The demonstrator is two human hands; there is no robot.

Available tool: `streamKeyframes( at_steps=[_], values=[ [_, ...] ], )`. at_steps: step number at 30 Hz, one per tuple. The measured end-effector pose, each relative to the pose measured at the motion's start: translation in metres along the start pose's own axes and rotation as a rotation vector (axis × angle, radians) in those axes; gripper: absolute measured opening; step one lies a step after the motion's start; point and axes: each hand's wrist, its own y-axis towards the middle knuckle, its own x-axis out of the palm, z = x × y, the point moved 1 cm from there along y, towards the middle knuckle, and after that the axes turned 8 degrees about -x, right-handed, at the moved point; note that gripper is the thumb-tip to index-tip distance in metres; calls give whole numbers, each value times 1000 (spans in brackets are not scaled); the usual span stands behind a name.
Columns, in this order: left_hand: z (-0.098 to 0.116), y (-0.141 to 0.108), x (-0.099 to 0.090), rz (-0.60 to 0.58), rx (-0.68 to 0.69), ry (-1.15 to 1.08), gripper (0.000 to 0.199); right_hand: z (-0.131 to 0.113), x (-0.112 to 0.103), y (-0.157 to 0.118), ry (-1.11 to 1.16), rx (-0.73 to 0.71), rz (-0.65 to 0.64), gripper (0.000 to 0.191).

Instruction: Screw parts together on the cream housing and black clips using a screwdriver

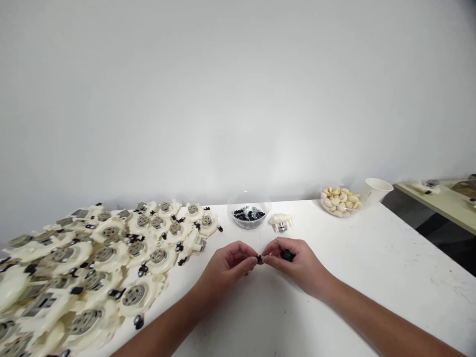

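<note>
Joining small parts, I'd judge. Left hand [236, 263] pinches a small black piece [259, 259]; right hand [299, 263] meets it, fingertips closed, green-handled tool [287, 255] tucked in. Piece sits short of the clear bowl [248, 223]. Next move needs steady alignment.

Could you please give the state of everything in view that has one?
Left hand: grip closed on small black part
Right hand: grip closed on green-handled tool
Left clear bowl: partly filled with black parts
Right clear bowl: heaped with cream pieces
White cup: mouth up
Cream housings: crowded together
Lone cream part: lying apart from the housings
</note>
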Motion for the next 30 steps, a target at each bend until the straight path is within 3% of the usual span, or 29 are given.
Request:
streamKeyframes(
  at_steps=[16,23,30],
  values=[
    [2,-4,0,-8,-9,53,28,3,0,1,61,37,-25,20],
    [2,-3,-2,-43,-1,53,25,3,0,3,173,61,-112,18],
    [-1,-3,-2,-42,11,62,22,0,-1,3,118,62,-142,17]
  ],
)
